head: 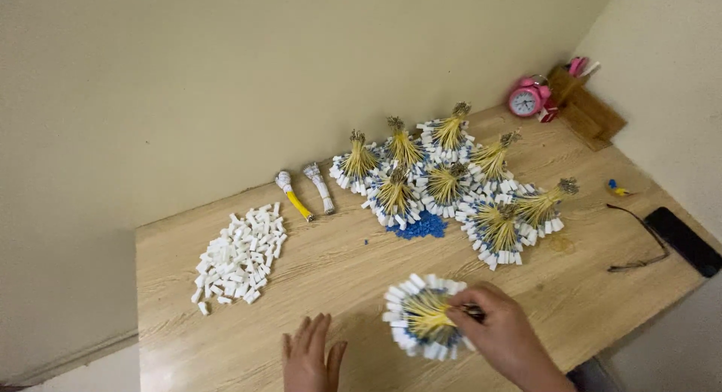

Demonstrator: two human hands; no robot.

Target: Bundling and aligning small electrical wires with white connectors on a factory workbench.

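My right hand point(502, 334) grips the tied end of a fanned bundle of yellow wires with white and blue plastic ends point(418, 325), near the table's front edge. My left hand point(310, 357) rests flat and open on the wooden table point(338, 257), just left of that bundle, holding nothing. Several finished bundles of the same kind point(451, 183) lie heaped at the back of the table. A small heap of blue plastic bits point(419, 227) sits in front of them.
A pile of small white plastic pieces point(241, 258) lies at the left. Two thin wire bundles point(307, 193) lie beside it. A pink alarm clock point(526, 99) and wooden holder point(585, 106) stand back right. Eyeglasses point(638, 242) and a black phone point(684, 241) lie at the right edge.
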